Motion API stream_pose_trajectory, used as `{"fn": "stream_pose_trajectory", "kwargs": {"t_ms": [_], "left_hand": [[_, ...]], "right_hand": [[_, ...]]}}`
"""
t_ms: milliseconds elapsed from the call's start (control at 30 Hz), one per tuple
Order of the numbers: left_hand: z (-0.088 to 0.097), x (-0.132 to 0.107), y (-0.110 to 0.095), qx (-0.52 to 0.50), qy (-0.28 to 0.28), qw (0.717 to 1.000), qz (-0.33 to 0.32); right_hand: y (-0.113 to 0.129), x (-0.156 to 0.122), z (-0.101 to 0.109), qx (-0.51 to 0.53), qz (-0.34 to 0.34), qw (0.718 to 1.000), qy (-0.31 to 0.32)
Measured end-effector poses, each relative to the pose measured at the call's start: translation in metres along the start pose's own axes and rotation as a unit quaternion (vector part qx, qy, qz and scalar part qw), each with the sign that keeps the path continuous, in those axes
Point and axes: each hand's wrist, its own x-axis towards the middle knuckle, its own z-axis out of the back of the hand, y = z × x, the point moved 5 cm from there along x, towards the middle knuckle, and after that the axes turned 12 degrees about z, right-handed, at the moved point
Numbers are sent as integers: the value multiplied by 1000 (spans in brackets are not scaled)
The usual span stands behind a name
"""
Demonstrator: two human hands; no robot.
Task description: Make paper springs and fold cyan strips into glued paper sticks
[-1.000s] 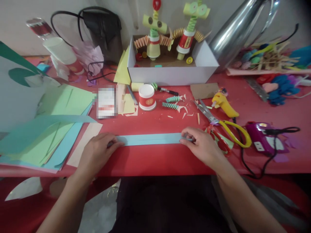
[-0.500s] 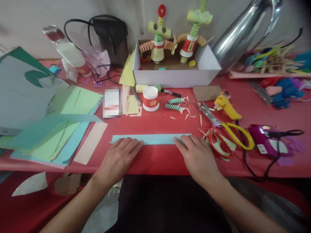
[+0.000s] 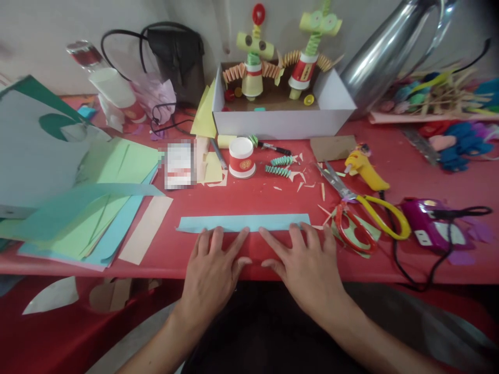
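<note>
Touching blue paper (image 3: 244, 221), hands (image 3: 212, 270) (image 3: 312, 270) face a cup (image 3: 241, 150), its emblem (image 3: 245, 164) illegible.

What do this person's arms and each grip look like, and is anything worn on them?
The left grip and right grip are bare five-fingered hands, with no gloves or rings visible. The forearms show no sleeves, watch or bracelet. Dark clothing shows between them.

Paper strip (image 3: 241, 222) on table (image 3: 218, 200) before you; cup (image 3: 241, 161), then box (image 3: 280, 125), behind it; sheets (image 3: 117, 166) to your left, scissors (image 3: 351, 196) right.
</note>
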Motion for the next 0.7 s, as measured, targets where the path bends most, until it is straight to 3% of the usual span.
{"fn": "stream_pose_trajectory", "kwargs": {"t_ms": [300,600,700], "left_hand": [[-1,0,2,-22,1,1000,0],[-8,-9,14,-27,-12,1000,10],[-8,-14,26,-12,-11,999,42]], "right_hand": [[12,3,4,76,22,996,-47],[-3,-9,1,95,18,993,-68],[-9,-15,-1,86,25,992,-87]]}}
